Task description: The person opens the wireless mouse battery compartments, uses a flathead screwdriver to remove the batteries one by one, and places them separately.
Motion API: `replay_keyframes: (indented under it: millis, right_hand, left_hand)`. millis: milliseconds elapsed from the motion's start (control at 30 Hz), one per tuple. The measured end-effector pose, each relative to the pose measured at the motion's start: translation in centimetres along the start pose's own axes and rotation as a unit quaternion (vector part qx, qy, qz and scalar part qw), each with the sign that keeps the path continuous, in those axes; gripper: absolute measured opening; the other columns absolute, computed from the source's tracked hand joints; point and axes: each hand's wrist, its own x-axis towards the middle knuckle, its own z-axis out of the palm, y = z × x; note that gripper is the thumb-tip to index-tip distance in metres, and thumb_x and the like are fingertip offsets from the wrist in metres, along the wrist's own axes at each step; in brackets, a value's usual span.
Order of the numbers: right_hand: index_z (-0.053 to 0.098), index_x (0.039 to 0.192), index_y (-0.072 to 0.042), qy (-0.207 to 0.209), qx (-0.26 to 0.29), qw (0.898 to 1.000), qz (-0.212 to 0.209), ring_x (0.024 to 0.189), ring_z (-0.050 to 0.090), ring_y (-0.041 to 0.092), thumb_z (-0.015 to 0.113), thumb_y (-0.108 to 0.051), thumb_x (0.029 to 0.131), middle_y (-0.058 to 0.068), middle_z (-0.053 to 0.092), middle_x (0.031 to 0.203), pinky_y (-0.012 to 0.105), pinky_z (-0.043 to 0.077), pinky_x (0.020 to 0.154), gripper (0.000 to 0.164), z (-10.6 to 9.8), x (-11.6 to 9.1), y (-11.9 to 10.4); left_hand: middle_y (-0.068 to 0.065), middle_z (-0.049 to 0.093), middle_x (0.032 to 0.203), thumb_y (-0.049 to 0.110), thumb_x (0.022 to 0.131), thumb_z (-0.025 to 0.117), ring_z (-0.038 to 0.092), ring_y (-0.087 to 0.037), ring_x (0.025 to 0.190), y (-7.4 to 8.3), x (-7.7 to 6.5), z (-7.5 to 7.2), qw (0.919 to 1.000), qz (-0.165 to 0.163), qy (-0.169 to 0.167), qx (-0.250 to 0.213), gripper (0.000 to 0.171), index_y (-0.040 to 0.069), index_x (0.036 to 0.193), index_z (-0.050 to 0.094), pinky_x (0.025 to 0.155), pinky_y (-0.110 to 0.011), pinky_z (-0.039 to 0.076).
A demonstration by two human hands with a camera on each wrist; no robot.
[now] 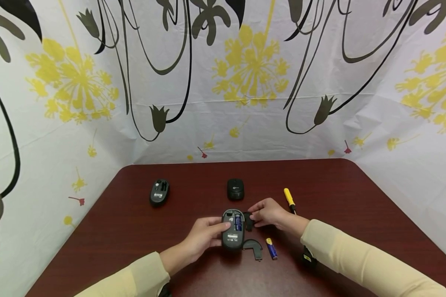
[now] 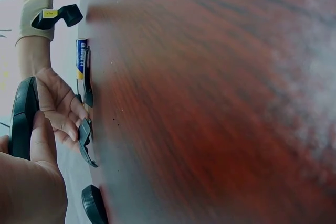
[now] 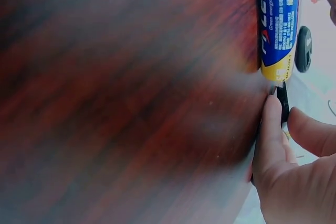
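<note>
My left hand (image 1: pixel 204 236) grips a dark computer mouse (image 1: pixel 233 240), its underside turned up and the thumb lying across it. Blue batteries (image 1: pixel 238 222) show in the mouse's uncovered compartment. Just right of the mouse, my right hand (image 1: pixel 269 213) pinches a small black cover piece (image 1: pixel 248 222) close over the table; the left wrist view shows this cover (image 2: pixel 85 142) edge-on at the fingertips. A curved dark cover piece (image 1: pixel 254 248) lies by the mouse's lower end. Beside that piece lies a loose blue and yellow battery (image 1: pixel 271 248), large in the right wrist view.
A second mouse (image 1: pixel 159 192) lies underside up at the back left of the red-brown table (image 1: pixel 193 187). Another black mouse (image 1: pixel 236 189) sits upright at the back middle. A yellow-handled screwdriver (image 1: pixel 289 199) lies beyond the right wrist. Patterned cloth (image 1: pixel 208 140) hangs behind the table.
</note>
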Motion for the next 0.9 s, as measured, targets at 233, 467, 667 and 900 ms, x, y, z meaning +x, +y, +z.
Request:
replay_keyframes:
  millis: [233,467,667,900]
  right_hand:
    - [0.068,0.108,0.008,0.022,-0.058,0.998,-0.024,0.08,0.066,0.021,0.066,0.005,0.088,0.01,0.069,0.086,0.038,0.058,0.065,0.02,0.06,0.35,0.3]
    - [0.071,0.105,0.006,0.037,-0.097,0.994,-0.04,0.078,0.067,0.02,0.07,0.002,0.086,0.009,0.07,0.085,0.036,0.058,0.061,0.02,0.07,0.34,0.19]
    - [0.072,0.105,0.004,0.044,-0.11,0.992,-0.041,0.076,0.067,0.019,0.07,0.0,0.086,0.007,0.07,0.085,0.035,0.058,0.06,0.019,0.06,0.26,0.04]
    - [0.072,0.106,0.004,0.044,-0.118,0.991,-0.041,0.073,0.067,0.019,0.071,0.0,0.086,0.007,0.07,0.086,0.035,0.058,0.06,0.02,0.11,0.19,0.06]
  left_hand:
    - [-0.017,0.068,0.109,0.02,0.093,0.068,0.068,-0.022,0.091,-0.08,-0.02,-0.08,1.0,-0.005,0.004,0.003,0.047,-0.009,0.127,0.057,0.074,-0.036,0.057]
    - [-0.017,0.068,0.108,0.02,0.092,0.068,0.068,-0.022,0.091,-0.23,0.04,-0.18,1.0,-0.002,0.007,0.002,0.046,-0.01,0.126,0.057,0.074,-0.035,0.058]
    - [-0.017,0.068,0.107,0.02,0.092,0.068,0.068,-0.022,0.091,-0.26,0.11,-0.19,1.0,-0.002,0.006,0.001,0.047,-0.01,0.126,0.057,0.074,-0.035,0.058]
    - [-0.018,0.068,0.107,0.019,0.092,0.068,0.068,-0.023,0.091,-0.35,0.16,-0.24,1.0,-0.002,0.006,-0.001,0.047,-0.011,0.127,0.056,0.074,-0.035,0.057]
